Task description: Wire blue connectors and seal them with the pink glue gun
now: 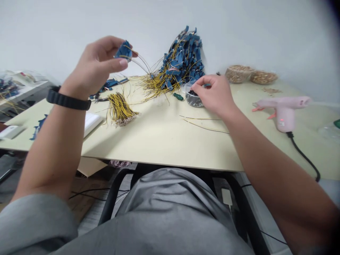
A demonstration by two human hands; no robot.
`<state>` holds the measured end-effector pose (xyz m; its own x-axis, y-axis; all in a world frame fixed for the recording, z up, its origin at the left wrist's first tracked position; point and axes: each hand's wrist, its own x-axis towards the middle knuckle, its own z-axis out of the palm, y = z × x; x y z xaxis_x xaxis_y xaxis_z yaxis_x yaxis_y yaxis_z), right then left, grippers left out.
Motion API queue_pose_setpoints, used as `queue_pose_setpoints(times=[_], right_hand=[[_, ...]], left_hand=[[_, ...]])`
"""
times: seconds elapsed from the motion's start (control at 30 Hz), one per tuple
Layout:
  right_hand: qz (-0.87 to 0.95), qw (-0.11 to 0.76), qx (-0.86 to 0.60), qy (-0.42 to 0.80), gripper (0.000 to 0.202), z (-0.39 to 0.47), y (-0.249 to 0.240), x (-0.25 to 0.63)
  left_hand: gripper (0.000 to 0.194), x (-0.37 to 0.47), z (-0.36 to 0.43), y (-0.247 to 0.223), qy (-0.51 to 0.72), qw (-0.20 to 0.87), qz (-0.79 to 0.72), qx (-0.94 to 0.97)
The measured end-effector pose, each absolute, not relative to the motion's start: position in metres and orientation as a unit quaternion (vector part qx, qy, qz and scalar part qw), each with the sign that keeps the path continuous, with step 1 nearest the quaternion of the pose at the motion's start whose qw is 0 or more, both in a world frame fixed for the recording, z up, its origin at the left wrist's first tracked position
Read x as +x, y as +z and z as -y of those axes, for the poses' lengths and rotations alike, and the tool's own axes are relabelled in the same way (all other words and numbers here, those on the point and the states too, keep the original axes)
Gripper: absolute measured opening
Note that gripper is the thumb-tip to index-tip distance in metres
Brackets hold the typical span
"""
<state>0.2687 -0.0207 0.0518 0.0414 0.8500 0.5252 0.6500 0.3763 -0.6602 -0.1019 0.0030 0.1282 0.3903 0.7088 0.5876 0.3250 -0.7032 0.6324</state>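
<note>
My left hand (pixel 99 62) is raised above the back left of the table. Its thumb and fingers grip a small blue plastic part (pixel 124 51) from which thin yellow and black wires trail to the right. My right hand (pixel 214 92) has its fingertips pinched together at the mouth of a small clear tub (pixel 196 102) holding tiny dark pieces. Whether a piece sits between those fingertips is too small to tell. Left of the tub lies a green-handled tool (pixel 178 96). Behind it rises a tall heap of wired blue parts (pixel 183 58).
A bundle of yellow and black wires (pixel 120 108) lies on the cream table (pixel 159 141). Loose wires (pixel 203 118) lie beneath my right hand. Two clear bags of small tan pieces (pixel 239 74) stand at the back. A pink hot glue gun (pixel 287 109) with a black cord is at right.
</note>
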Motion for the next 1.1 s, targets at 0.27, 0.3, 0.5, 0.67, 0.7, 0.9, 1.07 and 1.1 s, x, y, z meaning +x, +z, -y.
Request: queue_pose_setpoints(times=[0.27,0.3,0.5,0.67,0.7,0.9,1.07,1.1], right_hand=[[0.685,0.469,-0.547,0.109,0.021,0.020,0.053,0.270],[0.683,0.472,-0.547,0.110,0.022,0.020,0.054,0.270],[0.668,0.478,-0.560,0.108,0.024,0.022,0.058,0.271],[0.651,0.492,-0.565,0.120,0.026,0.021,0.058,0.273],[0.651,0.497,-0.560,0.127,0.026,0.020,0.057,0.274],[0.642,0.503,-0.547,0.185,0.024,0.016,0.052,0.272],[0.648,0.484,-0.532,0.252,0.019,0.021,0.048,0.264],[0.652,0.477,-0.530,0.259,0.019,0.023,0.047,0.262]], left_hand=[[0.091,-0.092,0.006,0.176,0.442,0.139,-0.352,0.813],[0.088,-0.090,0.009,0.179,0.432,0.134,-0.348,0.821],[0.085,-0.074,0.028,0.181,0.427,0.178,-0.332,0.822],[0.092,-0.072,0.024,0.159,0.421,0.318,-0.255,0.810],[0.092,-0.072,0.021,0.152,0.418,0.345,-0.234,0.807],[0.099,-0.070,-0.003,0.098,0.364,0.467,-0.234,0.771],[0.099,-0.071,-0.009,0.063,0.298,0.497,-0.308,0.755],[0.096,-0.071,-0.008,0.059,0.282,0.499,-0.312,0.758]])
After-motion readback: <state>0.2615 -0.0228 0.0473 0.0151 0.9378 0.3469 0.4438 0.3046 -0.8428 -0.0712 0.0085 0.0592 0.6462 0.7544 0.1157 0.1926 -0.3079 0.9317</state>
